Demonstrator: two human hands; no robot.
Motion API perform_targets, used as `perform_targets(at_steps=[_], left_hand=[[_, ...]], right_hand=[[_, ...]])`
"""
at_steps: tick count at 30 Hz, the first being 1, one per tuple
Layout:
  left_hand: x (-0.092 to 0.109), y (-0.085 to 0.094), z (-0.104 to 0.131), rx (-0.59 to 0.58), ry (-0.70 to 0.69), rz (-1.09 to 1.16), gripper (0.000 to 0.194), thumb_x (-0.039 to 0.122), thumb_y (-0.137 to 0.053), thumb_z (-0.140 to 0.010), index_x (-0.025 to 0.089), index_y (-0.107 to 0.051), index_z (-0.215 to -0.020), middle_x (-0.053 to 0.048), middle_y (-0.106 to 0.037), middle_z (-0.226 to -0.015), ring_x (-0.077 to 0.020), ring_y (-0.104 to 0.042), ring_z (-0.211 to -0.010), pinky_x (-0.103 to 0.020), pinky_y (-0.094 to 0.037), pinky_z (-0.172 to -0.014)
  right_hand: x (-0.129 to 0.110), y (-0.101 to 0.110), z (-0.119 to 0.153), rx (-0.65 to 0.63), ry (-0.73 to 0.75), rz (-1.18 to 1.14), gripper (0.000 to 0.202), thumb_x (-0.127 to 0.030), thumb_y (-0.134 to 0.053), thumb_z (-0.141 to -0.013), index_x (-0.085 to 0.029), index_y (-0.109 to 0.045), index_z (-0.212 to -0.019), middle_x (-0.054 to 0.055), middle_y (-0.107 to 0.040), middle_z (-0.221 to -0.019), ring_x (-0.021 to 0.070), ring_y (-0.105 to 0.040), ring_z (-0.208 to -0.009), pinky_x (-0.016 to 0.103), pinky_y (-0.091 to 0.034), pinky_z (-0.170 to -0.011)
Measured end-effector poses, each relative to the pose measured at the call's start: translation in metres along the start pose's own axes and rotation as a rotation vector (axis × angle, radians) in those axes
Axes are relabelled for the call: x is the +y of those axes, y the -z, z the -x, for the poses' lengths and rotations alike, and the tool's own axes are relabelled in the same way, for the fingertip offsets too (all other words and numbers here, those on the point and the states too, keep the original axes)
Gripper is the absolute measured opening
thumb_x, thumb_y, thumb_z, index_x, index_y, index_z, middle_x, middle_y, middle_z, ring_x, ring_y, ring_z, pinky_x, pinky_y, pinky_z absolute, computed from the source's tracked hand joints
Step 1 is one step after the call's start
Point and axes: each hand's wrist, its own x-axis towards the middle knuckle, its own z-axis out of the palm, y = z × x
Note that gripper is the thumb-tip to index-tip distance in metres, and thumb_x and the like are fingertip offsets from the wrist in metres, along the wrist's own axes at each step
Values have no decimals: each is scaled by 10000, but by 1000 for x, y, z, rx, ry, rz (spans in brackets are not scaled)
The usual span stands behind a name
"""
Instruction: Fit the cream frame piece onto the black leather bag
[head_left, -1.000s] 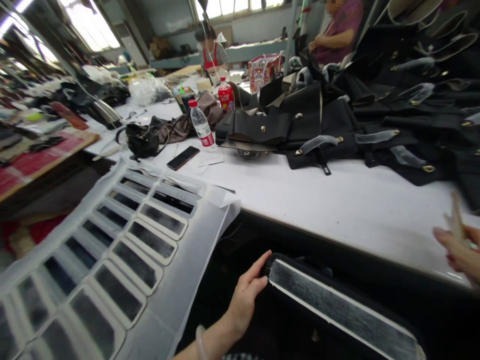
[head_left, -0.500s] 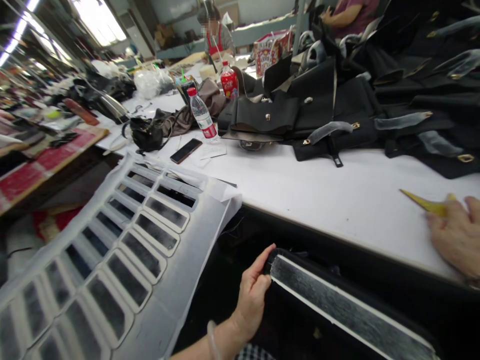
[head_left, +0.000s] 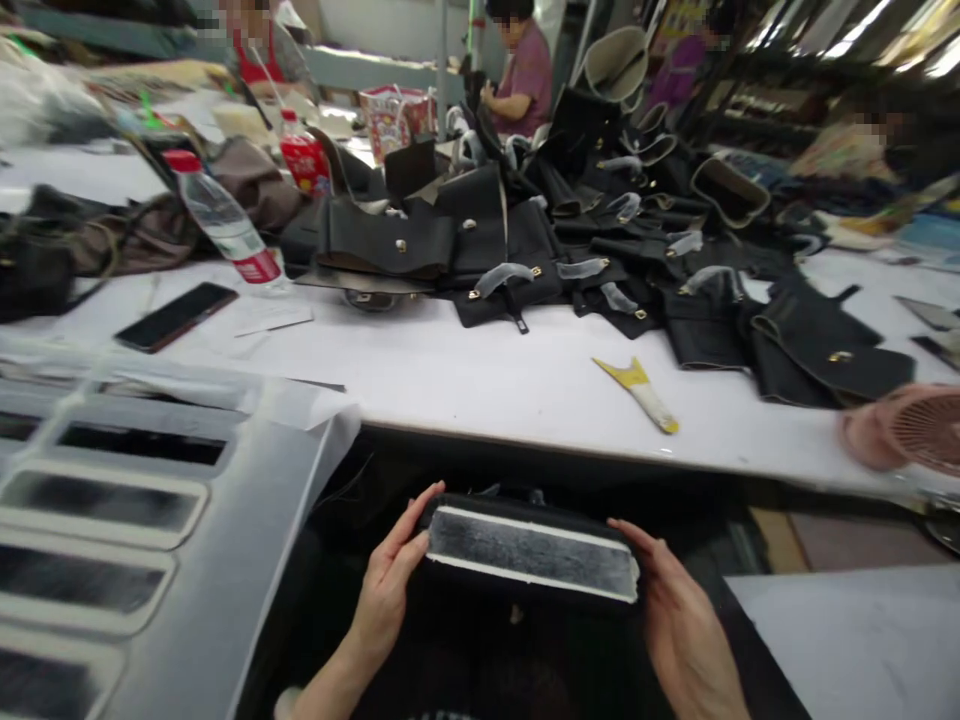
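Observation:
A black bag piece (head_left: pixel 532 552) with a long grey panel edged in white lies between my hands, below the table's front edge. My left hand (head_left: pixel 394 560) grips its left end, thumb on the panel's corner and fingers behind. At the right end my right hand (head_left: pixel 679 610) holds the piece from the side, its fingertips on the top corner. The yellow-and-white tool (head_left: pixel 637 390) rests on the white table (head_left: pixel 480 385), touched by neither hand.
Black bag pieces (head_left: pixel 517 240) are piled along the table's back. A water bottle (head_left: pixel 229 225), a phone (head_left: pixel 178 315) and a red bottle (head_left: pixel 304 155) stand or lie left. A sheet with framed panels (head_left: pixel 217 540) is at left, a pink fan (head_left: pixel 900 430) at right. People sit behind.
The view has turned to the right. My right hand has let go of the yellow tool and taken the right end of the black bag piece, which now lies more level.

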Motion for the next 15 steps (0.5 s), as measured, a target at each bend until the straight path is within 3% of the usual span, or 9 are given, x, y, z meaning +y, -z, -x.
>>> perform_targets(at_steps=[5, 9, 13, 15], left_hand=[[-10, 0, -4, 12, -65, -66, 433, 405, -529, -930, 287, -578, -1343, -2, -531, -1458, -282, -402, -1399, -466, -152, -1238], [-18, 0, -6, 55, -56, -121, 444, 441, -537, -909, 294, -592, -1324, 2, -549, -1439, -303, -383, -1405, -467, -126, -1241], [-17, -10, -4, 99, -25, -126, 491, 474, -496, -917, 257, -543, -1355, -39, -544, -1434, -312, -451, -1339, -447, -299, -1174], [-13, -14, -2, 62, -36, -107, 508, 484, -466, -929, 232, -516, -1367, -67, -545, -1423, -304, -505, -1280, -421, -370, -1123]], right_hand=[[15, -3, 10, -4, -13, -163, 421, -495, -683, -835, -252, -688, -1179, 21, -640, -1315, 236, -524, -1273, 279, -488, -953], [29, -4, 3, 31, 52, -81, 434, -500, -631, -871, -250, -667, -1224, 29, -621, -1342, 246, -513, -1292, 287, -488, -968], [35, -11, 6, 167, 228, 178, 515, -541, -593, -866, -217, -646, -1263, 62, -629, -1327, 293, -562, -1239, 372, -496, -991], [35, -11, 7, 226, 266, 288, 530, -547, -569, -876, -221, -625, -1290, 57, -622, -1336, 309, -566, -1237, 404, -498, -1005]])
